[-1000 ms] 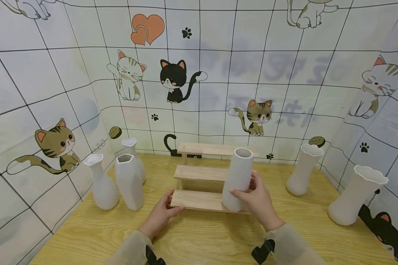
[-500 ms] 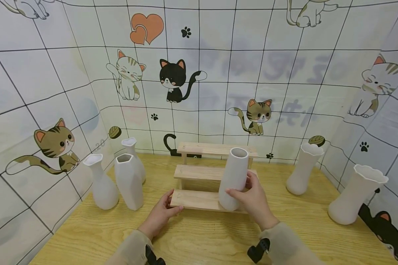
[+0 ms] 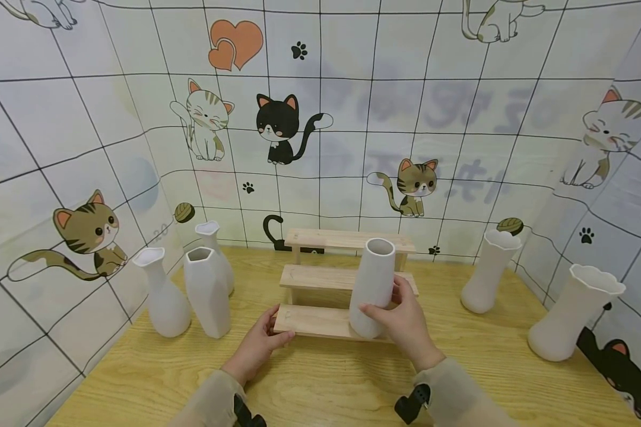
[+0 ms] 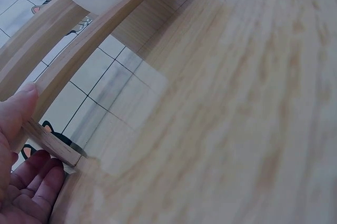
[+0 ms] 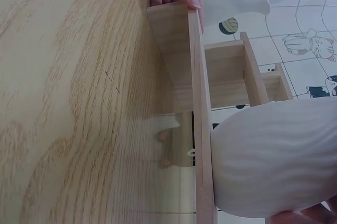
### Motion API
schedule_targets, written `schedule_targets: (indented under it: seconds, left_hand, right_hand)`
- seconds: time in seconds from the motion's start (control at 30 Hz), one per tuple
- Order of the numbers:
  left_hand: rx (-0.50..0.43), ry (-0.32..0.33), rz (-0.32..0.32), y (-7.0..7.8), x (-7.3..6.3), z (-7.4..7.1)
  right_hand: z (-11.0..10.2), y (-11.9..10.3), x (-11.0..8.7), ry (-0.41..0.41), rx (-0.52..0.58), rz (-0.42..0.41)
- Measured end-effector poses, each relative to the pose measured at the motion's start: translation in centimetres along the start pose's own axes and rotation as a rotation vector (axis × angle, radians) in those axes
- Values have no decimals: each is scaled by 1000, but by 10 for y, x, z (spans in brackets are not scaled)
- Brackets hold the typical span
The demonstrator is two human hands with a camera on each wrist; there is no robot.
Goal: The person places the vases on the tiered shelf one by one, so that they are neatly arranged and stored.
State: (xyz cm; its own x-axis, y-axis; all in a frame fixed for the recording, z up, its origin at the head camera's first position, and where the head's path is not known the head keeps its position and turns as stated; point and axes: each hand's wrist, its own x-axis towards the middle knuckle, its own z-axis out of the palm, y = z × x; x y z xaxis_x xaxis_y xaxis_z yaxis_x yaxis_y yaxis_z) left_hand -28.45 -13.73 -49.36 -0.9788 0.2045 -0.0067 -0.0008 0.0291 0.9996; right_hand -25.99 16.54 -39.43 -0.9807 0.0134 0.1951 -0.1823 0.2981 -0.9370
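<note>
A tall white vase [image 3: 373, 287] with a round mouth stands on the lowest step of a three-tier wooden shelf [image 3: 312, 320], right of its middle. My right hand [image 3: 406, 323] holds the vase low on its right side, thumb across the front. In the right wrist view the ribbed vase [image 5: 274, 158] has its base against the board's top, and a few fingertips [image 5: 316, 214] show at the corner. At the shelf's left end my left hand [image 3: 259, 344] grips the lowest step. The left wrist view shows that thumb [image 4: 18, 105] on the board's edge, fingers by the end support.
Left on the wooden table [image 3: 320, 385] stand a narrow-necked vase [image 3: 167, 296], an angular vase [image 3: 208, 293] and another narrow-necked vase [image 3: 221, 261] behind. On the right are two frilled-rim vases, one farther back [image 3: 488, 273] and one nearer [image 3: 571, 314]. A cat-print sheet [image 3: 342, 196] encloses the table.
My right hand and the round-mouthed vase have shifted left along the lowest step. The left hand keeps its place at the shelf's end.
</note>
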Motion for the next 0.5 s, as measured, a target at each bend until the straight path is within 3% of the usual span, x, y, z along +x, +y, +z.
schedule_targets:
  seconds: [0.5]
  left_hand:
    - [16,-8,8,0,-1,0]
  right_hand:
    - [3,1,-1,5,-13,-14]
